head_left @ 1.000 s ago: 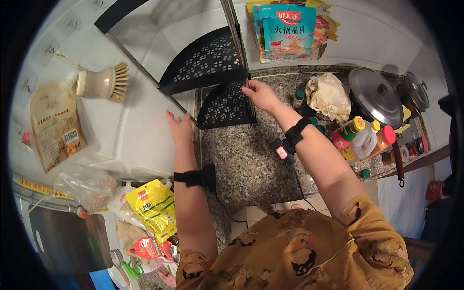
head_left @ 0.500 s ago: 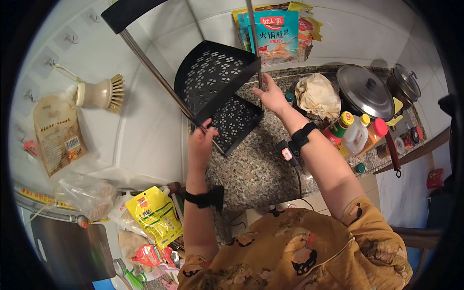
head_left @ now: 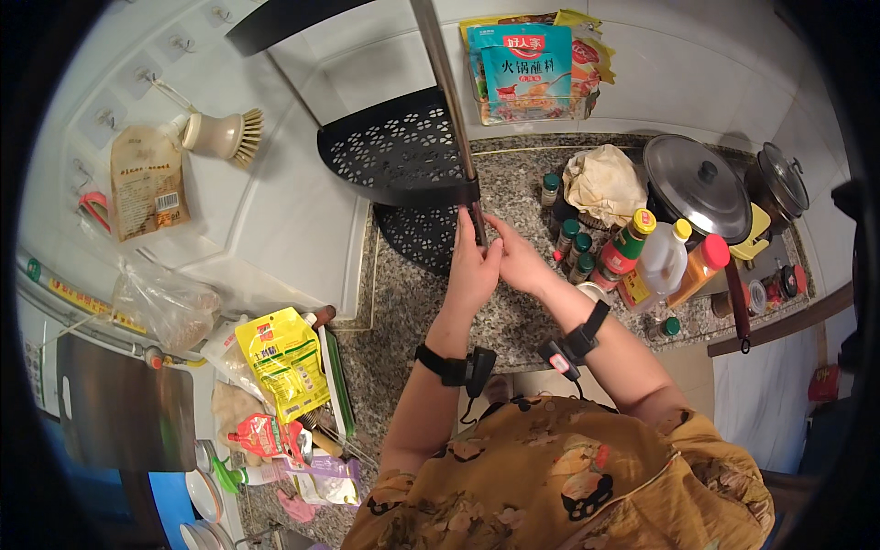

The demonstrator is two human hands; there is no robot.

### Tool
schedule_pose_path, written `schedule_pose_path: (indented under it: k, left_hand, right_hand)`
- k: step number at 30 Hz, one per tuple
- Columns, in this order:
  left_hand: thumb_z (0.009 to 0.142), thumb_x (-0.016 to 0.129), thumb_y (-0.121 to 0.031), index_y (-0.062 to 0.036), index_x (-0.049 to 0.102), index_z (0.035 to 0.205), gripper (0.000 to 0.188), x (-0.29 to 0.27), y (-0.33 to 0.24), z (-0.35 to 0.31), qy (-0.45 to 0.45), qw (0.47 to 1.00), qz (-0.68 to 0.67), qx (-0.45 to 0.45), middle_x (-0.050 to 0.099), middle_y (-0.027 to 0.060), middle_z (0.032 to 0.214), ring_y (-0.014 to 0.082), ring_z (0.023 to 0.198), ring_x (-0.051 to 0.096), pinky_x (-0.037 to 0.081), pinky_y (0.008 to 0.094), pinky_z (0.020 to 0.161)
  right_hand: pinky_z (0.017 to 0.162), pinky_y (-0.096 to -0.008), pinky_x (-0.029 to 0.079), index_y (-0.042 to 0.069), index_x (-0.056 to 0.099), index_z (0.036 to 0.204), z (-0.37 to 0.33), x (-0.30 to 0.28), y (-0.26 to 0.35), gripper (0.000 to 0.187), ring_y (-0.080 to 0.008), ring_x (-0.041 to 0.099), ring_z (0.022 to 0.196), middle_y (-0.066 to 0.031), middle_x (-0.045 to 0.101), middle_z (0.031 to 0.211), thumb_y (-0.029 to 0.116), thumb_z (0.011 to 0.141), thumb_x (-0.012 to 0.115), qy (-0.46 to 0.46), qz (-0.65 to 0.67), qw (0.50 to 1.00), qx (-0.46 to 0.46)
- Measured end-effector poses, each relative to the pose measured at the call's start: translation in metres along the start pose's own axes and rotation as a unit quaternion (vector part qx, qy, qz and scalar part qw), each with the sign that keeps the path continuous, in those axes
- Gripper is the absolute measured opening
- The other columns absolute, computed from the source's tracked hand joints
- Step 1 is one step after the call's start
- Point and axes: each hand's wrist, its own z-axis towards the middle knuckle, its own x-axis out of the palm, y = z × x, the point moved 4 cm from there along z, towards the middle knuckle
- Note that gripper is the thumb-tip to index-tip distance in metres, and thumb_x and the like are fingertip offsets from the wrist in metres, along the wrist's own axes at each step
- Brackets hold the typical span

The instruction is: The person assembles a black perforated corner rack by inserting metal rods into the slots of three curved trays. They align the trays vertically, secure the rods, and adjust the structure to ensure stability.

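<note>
A black corner shelf rack (head_left: 403,137) with flower-shaped cut-outs and metal posts stands in the counter corner. Its front post (head_left: 449,101) leans slightly, top toward the left. Just under the middle shelf, my left hand (head_left: 474,275) and my right hand (head_left: 521,261) meet at that post. The left fingers point up along it, and the right fingers close round it from the other side. Beneath, the lowest shelf (head_left: 412,240) is partly covered by the middle shelf and my hands.
Small green-capped jars (head_left: 579,247), a sauce bottle (head_left: 625,246), a clear jug (head_left: 662,261) and a lidded pan (head_left: 701,188) crowd the right of the counter. Packets hang in a wall holder (head_left: 536,108). At left are a hanging brush (head_left: 215,136) and a yellow packet (head_left: 284,362).
The rack has turned, bringing one post to the front. My left hand has moved right, from the left post to the one where my right hand is.
</note>
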Motion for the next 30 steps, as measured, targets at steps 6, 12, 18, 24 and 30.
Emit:
schedule_pose_path:
  k: [6,12,18,24,30]
  left_hand:
    - [0.094,0.065,-0.009,-0.0022,0.029,0.155,0.071,-0.067,0.013,-0.039,-0.059,0.996,0.066,-0.018,0.031,0.0221,0.159,0.0324,0.144,0.038,0.043,0.0411,0.108]
    - [0.095,0.063,-0.003,-0.0041,0.03,0.155,0.069,-0.126,0.056,-0.052,-0.144,0.984,0.007,-0.106,0.035,0.0216,0.157,0.0321,0.138,0.045,0.046,0.0371,0.104]
    - [0.096,0.064,-0.01,-0.0051,0.033,0.155,0.067,-0.109,0.082,-0.061,-0.093,0.986,-0.022,-0.137,0.04,0.0177,0.155,0.029,0.14,0.043,0.046,0.038,0.104]
    - [0.097,0.065,-0.016,-0.0052,0.033,0.155,0.067,-0.112,0.092,-0.066,-0.068,0.985,-0.002,-0.157,0.038,0.0174,0.157,0.0326,0.14,0.043,0.045,0.0412,0.105]
    - [0.098,0.063,-0.017,-0.0041,0.035,0.154,0.064,-0.124,0.095,-0.081,-0.069,0.977,0.01,-0.202,0.039,0.0189,0.156,0.0331,0.139,0.044,0.045,0.0418,0.106]
  right_hand:
    - [0.081,-0.0472,0.053,0.003,0.065,0.115,0.04,-0.019,-0.015,0.029,-0.0409,0.067,0.093,-0.0209,0.07,0.104,0.024,0.095,0.064,-0.067,-0.091,0.993,-0.029]
    - [0.078,-0.0541,0.05,0.002,0.056,0.106,0.045,0.004,0.0,0.02,-0.0444,0.064,0.089,-0.022,0.066,0.099,0.021,0.099,0.056,-0.115,-0.147,0.981,-0.058]
    - [0.069,-0.0535,0.053,0.002,0.045,0.108,0.051,0.044,0.015,0.02,-0.0459,0.063,0.084,-0.0238,0.059,0.1,0.019,0.101,0.052,-0.024,-0.216,0.972,-0.089]
    - [0.068,-0.0539,0.053,0.001,0.046,0.106,0.074,0.07,0.019,0.02,-0.0464,0.063,0.082,-0.0246,0.06,0.098,0.018,0.1,0.054,-0.047,-0.183,0.975,-0.117]
    - [0.07,-0.0534,0.054,-0.001,0.046,0.106,0.106,0.094,0.025,0.02,-0.0459,0.064,0.083,-0.0254,0.06,0.096,0.017,0.1,0.054,-0.043,-0.188,0.971,-0.143]
